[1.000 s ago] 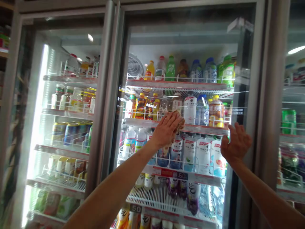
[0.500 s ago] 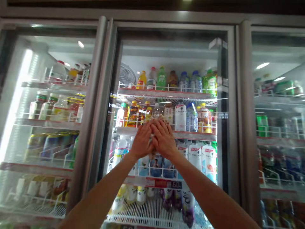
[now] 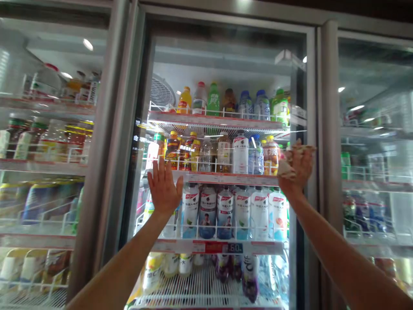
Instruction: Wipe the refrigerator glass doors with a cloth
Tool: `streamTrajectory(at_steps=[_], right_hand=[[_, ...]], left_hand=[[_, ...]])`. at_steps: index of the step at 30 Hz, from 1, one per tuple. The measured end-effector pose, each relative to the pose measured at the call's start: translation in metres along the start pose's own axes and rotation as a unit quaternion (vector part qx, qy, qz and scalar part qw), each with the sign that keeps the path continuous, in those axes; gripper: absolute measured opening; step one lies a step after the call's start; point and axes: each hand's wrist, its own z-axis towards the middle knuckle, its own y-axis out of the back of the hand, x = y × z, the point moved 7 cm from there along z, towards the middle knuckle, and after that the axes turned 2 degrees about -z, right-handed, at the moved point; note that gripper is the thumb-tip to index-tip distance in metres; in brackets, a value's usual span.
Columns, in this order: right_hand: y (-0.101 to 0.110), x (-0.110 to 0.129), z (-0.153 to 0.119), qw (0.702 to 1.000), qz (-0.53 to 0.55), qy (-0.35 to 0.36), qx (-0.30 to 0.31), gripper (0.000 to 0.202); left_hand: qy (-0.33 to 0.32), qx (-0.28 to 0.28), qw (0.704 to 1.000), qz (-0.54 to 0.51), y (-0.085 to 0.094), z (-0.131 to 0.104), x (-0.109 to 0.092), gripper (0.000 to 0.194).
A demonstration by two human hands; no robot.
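My left hand [image 3: 165,187] is raised with its fingers spread, at the left part of the middle glass door [image 3: 226,56]; whether the palm touches the glass I cannot tell. A crumpled beige cloth [image 3: 286,169] is under my right hand [image 3: 298,170], at the door's right side by the frame. Parts of the cloth stick out to the left of that hand and above its fingers. Behind the glass, between my hands, stand white-labelled bottles [image 3: 225,211] and, one shelf higher, a row of mixed drinks [image 3: 223,153].
Metal door frames [image 3: 329,129] divide the fridge into sections. Bottles and cans fill shelves behind the left door [image 3: 41,146] and right door [image 3: 371,163]. A red price strip [image 3: 216,247] runs along a middle shelf, and purple bottles [image 3: 250,275] stand below it.
My hands were together at the door's middle, one over the other on the cloth. They have parted: the left moved left, and the right went right with the cloth.
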Motion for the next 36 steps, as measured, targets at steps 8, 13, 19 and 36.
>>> streamTrajectory(at_steps=[8, 13, 19, 36], right_hand=[[0.008, 0.173, -0.091, 0.965, 0.114, 0.222, 0.078, 0.044], [0.016, 0.051, -0.061, 0.996, 0.032, 0.083, -0.001, 0.041], [0.012, 0.041, -0.068, 0.998, 0.042, 0.039, -0.037, 0.048], [0.028, 0.052, -0.037, 0.987, 0.072, 0.141, -0.02, 0.032]], left_hand=[[-0.051, 0.022, 0.998, -0.004, 0.004, -0.008, 0.005, 0.06], [-0.082, 0.02, 0.996, 0.018, 0.01, -0.027, 0.012, 0.056], [-0.074, 0.021, 0.997, 0.011, 0.01, -0.03, 0.015, 0.056], [-0.069, 0.036, 0.997, -0.005, 0.009, -0.029, 0.016, 0.056]])
